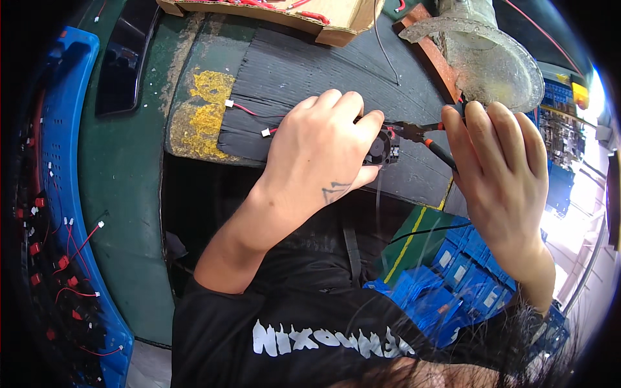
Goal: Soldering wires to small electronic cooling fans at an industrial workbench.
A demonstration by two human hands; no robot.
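My left hand [320, 139] is closed on a small black cooling fan [381, 150], its fingers and thumb covering most of it. Two thin red and black leads ending in white plugs [266, 132] stick out past the left side of this hand. In my right hand [504, 158] is a pair of pliers [432, 143] with orange and black handles. Their dark jaws reach the fan's upper right edge, near a bit of red wire. Whether the jaws grip that wire is too small to tell.
A grey ribbed mat [310, 71] covers the worktop. Beyond it stand a cardboard tray [336, 32] with red-sleeved wires and a cloudy funnel-shaped piece [495, 64] beside a reddish-brown block [430, 55]. A blue bin [77, 116] of fans lies left; blue crates [466, 271] sit below right.
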